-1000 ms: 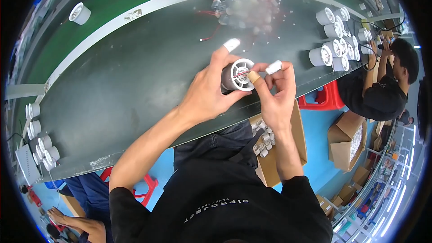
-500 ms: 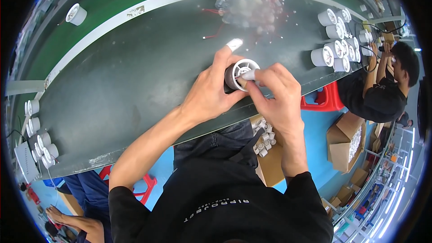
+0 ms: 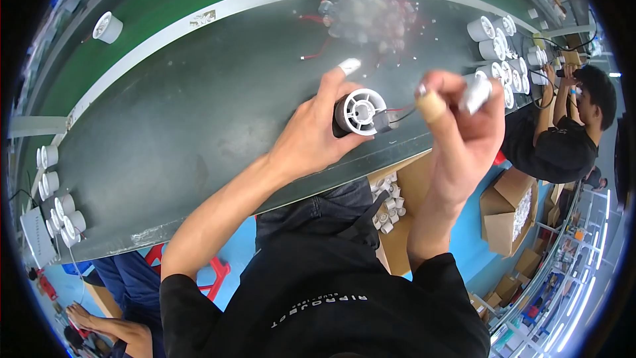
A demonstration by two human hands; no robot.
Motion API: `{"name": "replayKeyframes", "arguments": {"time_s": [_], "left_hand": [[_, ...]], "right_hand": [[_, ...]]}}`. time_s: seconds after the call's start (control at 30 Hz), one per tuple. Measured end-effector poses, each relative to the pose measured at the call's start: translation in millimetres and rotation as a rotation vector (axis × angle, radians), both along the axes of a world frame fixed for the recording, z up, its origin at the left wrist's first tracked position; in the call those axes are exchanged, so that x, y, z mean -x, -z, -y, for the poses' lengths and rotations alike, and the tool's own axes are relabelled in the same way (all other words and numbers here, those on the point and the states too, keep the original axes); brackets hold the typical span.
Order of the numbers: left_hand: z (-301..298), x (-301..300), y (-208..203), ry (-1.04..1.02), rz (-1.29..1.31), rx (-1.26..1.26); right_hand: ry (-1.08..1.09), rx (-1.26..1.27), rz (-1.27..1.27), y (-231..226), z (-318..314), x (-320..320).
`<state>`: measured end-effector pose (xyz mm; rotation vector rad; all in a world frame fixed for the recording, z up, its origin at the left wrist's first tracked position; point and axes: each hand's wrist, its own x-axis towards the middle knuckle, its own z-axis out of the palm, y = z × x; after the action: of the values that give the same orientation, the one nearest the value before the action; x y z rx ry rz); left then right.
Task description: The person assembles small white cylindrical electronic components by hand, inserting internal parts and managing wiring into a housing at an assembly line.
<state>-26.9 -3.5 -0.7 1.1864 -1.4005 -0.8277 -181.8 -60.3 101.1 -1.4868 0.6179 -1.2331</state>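
Observation:
My left hand [image 3: 306,131] is wrapped round a cup-shaped fan housing [image 3: 364,111], dark on the outside, with a white spoked ring facing up. A white cover sits on a left fingertip. From the housing's right side, a thin red and a black wire [image 3: 400,110] run toward my right hand [image 3: 464,129]. That hand is raised to the right of the housing, thumb and finger pinched at the wires' end, with a small pale piece at the tip. A tan cover is on its thumb and a white one on a finger.
A heap of cloudy clear parts with red wires [image 3: 371,18] lies at the table's far side. White cups [image 3: 492,48] cluster at the right, others [image 3: 73,224] at the left end. An open carton of white parts [image 3: 391,209] stands below the edge. A co-worker [image 3: 573,122] sits at right.
My right hand has moved from inside the housing's ring out to the right and up, drawing the red and black wires out. The left hand still holds the housing in nearly the same place.

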Motion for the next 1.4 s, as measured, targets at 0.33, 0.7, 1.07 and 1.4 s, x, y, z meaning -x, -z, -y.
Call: {"name": "replayKeyframes", "arguments": {"time_s": [0.33,0.7,1.07,1.4], "left_hand": [[-4,0,2,0.042,0.103,-0.063],[-13,8,8,0.178,0.041,0.085],[-4,13,3,-0.036,0.292,0.095],[19,-26,-1,-0.203,0.426,0.19]], "right_hand": [[0.328,0.276,-0.444,41,103,-37],[0.084,-0.073,-0.546,55,-32,42],[0.417,-0.153,-1.388,88,-16,235],[0.423,0.335,-1.035,65,120,163]]}}
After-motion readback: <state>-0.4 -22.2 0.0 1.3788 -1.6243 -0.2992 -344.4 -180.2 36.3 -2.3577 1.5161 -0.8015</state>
